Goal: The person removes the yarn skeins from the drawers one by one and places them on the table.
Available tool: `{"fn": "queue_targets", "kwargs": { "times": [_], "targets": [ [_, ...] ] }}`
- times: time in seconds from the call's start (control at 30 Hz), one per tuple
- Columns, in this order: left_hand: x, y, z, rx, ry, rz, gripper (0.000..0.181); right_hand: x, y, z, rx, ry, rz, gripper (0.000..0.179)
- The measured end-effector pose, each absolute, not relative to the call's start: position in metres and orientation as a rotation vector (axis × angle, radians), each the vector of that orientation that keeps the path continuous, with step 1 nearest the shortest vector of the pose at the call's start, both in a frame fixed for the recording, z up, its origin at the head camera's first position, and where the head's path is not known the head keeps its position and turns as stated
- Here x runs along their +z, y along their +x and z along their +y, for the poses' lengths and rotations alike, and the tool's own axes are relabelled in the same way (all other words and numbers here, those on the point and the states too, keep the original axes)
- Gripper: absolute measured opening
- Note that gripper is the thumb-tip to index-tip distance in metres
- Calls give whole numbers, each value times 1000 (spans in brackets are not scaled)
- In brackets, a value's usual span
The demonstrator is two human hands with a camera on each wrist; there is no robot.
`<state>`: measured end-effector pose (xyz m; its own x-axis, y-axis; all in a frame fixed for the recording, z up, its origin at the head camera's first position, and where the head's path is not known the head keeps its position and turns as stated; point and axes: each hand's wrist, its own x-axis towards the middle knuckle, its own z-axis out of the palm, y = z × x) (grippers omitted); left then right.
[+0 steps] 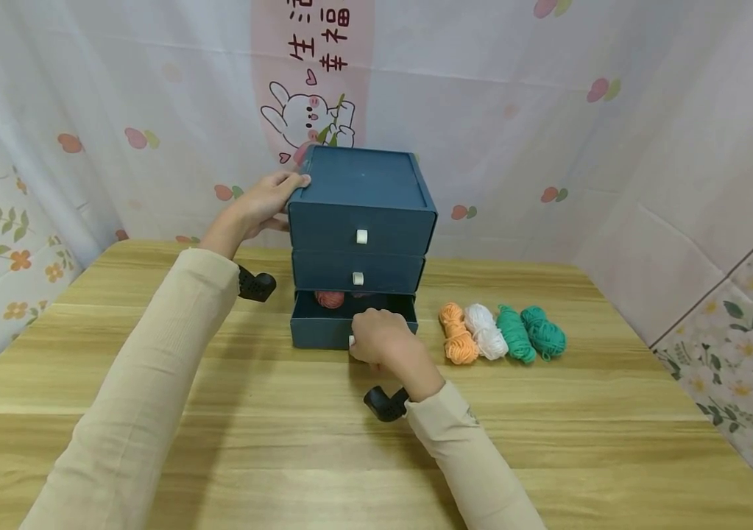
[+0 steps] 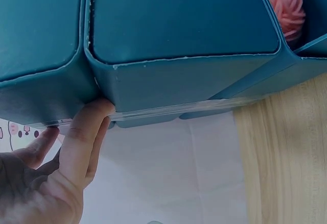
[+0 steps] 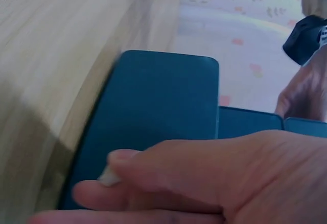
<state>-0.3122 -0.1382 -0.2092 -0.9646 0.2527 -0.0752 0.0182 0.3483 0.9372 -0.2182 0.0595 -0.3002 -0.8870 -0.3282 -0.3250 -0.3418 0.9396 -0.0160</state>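
Observation:
A dark blue chest of three drawers (image 1: 363, 221) stands on the table, its bottom drawer (image 1: 323, 335) pulled out and the upper two closed. Inside the bottom drawer a pink ball of yarn (image 1: 330, 299) shows at the left; the rest of the inside is partly hidden. My right hand (image 1: 383, 338) pinches the small white knob (image 3: 109, 177) of that drawer between thumb and finger. Against the left side of the chest rests my left hand (image 1: 263, 202), its thumb on the top edge and its fingers (image 2: 82, 142) along the side wall.
Right of the chest lie an orange yarn skein (image 1: 458, 335), a white skein (image 1: 486, 331) and two green skeins (image 1: 516, 335) in a row. Behind the wooden table (image 1: 283, 456) hangs a printed curtain (image 1: 482, 132). Black wrist devices (image 1: 386, 403) sit on both wrists.

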Motion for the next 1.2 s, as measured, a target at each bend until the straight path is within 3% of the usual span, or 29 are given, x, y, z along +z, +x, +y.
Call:
{"fn": "queue_targets", "kwargs": {
  "times": [0.43,1.2],
  "targets": [
    [-210,-312,-139,1680,257,2393,65,-287,-195,51,133,-526,2628,17],
    [-210,-312,-139,1681,259,2392,65,-273,-149,43,191,-602,2566,22]
  ]
}}
